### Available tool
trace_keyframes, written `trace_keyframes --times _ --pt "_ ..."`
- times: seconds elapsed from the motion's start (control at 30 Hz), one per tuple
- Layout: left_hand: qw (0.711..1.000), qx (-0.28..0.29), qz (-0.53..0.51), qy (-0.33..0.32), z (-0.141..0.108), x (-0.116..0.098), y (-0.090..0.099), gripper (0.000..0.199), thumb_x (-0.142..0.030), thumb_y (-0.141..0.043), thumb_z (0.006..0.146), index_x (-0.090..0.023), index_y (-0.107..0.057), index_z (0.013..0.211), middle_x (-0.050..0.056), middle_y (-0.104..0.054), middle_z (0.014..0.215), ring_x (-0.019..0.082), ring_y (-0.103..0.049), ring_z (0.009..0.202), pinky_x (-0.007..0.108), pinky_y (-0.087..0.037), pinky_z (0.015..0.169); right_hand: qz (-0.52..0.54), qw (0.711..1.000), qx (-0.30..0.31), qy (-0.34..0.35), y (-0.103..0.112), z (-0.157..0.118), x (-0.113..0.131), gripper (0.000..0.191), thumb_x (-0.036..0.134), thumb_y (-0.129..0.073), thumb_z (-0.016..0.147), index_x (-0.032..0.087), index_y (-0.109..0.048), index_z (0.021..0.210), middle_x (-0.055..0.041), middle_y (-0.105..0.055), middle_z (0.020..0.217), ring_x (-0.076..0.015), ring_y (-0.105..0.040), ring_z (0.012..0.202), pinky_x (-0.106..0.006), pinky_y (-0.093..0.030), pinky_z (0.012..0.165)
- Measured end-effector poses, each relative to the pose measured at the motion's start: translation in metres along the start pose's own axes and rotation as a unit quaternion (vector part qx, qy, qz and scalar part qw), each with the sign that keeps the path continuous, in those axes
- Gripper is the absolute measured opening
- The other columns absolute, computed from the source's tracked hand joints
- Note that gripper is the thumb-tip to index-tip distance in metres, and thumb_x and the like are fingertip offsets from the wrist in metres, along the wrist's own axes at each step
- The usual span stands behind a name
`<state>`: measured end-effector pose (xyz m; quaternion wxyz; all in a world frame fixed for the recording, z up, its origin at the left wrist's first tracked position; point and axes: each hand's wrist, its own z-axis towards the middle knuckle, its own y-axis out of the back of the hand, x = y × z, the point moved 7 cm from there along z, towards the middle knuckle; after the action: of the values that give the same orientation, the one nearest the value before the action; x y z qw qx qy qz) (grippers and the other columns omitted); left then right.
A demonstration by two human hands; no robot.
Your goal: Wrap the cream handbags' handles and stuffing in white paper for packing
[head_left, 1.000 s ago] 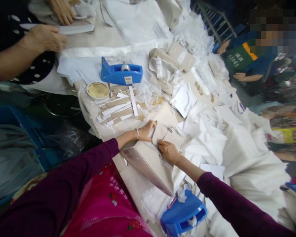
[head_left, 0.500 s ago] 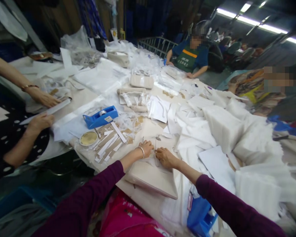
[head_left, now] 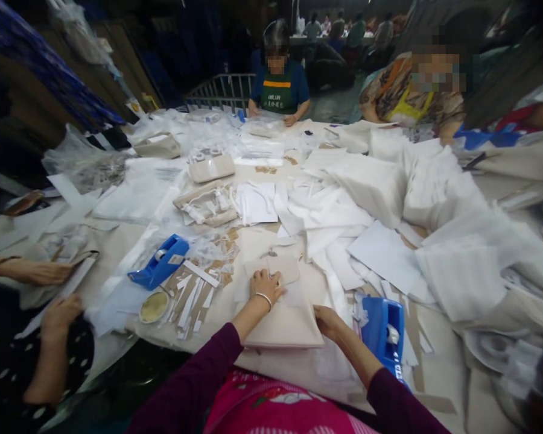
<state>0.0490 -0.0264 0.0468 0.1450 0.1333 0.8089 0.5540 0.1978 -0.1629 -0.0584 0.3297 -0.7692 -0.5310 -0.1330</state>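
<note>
**Q:** What does this view centre on?

**A:** A flat beige bag (head_left: 283, 325) lying on the counter (head_left: 253, 361), directly beneath both hands. A small beige square (head_left: 284, 268) sits on its far end, just past the left hand.

**Q:** State of the hands?

**A:** The left hand (head_left: 266, 286), a bangle at its wrist, lies open and palm down on the bag's far part. The right hand (head_left: 328, 322) rests at the bag's right edge with the fingers half curled; whether they pinch anything cannot be told.

**Q:** Step in hand?

**A:** Judged from the pose, the bag is being smoothed or squared up. A next move would call for a steady left hand while the right works along the edge.

**Q:** Surroundings?

**A:** Right of the right hand, a blue tape dispenser (head_left: 382, 331). Left of the left hand, a second blue tape dispenser (head_left: 160, 262), tan and white strips (head_left: 190, 301) and a round tin of yellowish paste (head_left: 154, 307). Beyond both hands, white nonwoven sheets (head_left: 371, 187).
</note>
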Motion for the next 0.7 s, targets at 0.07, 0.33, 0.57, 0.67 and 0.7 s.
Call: trace_keyframes --times 0.07,0.33,0.57,0.67,0.7 --pt "1.0 0.004 0.001 -0.008 -0.002 -0.004 -0.002 0.051 -0.053 -0.045 0.08 -0.031 -0.041 0.126 0.013 -0.042 0.122 0.035 -0.039 0.108 0.046 -0.035 0.085 0.018 1.0 0.004 -0.016 0.002 0.003 0.0 0.018 0.026 -0.062 0.063 0.014 -0.061 0.077 -0.0071 -0.067 0.066 -0.0198 -0.063 0.063 -0.033 -0.051 0.063" --pt "0.997 -0.061 -0.039 -0.031 -0.015 0.002 -0.006 0.046 -0.034 -0.045 0.08 -0.026 -0.042 0.125 0.012 -0.037 0.128 0.034 -0.038 0.108 0.047 -0.033 0.089 0.048 0.995 0.079 -0.046 -0.014 0.001 0.0 0.028 0.026 -0.063 0.066 0.014 -0.063 0.091 -0.0084 -0.07 0.078 -0.0227 -0.065 0.077 -0.039 -0.051 0.078" --pt "0.985 -0.055 -0.158 -0.029 -0.013 0.023 0.006 0.043 -0.026 -0.049 0.076 -0.025 -0.047 0.119 0.01 -0.042 0.12 0.027 -0.041 0.108 0.042 -0.033 0.096 0.061 0.993 0.066 0.081 -0.072 -0.022 0.035 0.041 0.039 -0.069 0.062 0.02 -0.065 0.098 -0.008 -0.07 0.086 -0.0272 -0.062 0.089 -0.043 -0.048 0.081" --pt "0.965 -0.065 -0.251 -0.036 -0.01 0.039 0.016 0.035 -0.023 -0.045 0.081 -0.021 -0.05 0.115 0.009 -0.047 0.114 0.022 -0.046 0.106 0.038 -0.035 0.098 0.057 0.99 0.079 0.098 -0.097 -0.03 0.051 0.042 0.042 -0.071 0.062 0.019 -0.066 0.097 -0.0073 -0.07 0.083 -0.0255 -0.063 0.084 -0.04 -0.049 0.076" --pt "0.956 -0.067 -0.283 -0.036 -0.01 0.045 0.018 0.032 -0.024 -0.044 0.084 -0.02 -0.05 0.115 0.008 -0.049 0.113 0.021 -0.047 0.105 0.038 -0.037 0.097 0.054 0.989 0.09 0.104 -0.107 -0.032 0.06 0.041 0.042 -0.071 0.062 0.019 -0.066 0.095 -0.007 -0.07 0.081 -0.0238 -0.063 0.079 -0.037 -0.049 0.072"
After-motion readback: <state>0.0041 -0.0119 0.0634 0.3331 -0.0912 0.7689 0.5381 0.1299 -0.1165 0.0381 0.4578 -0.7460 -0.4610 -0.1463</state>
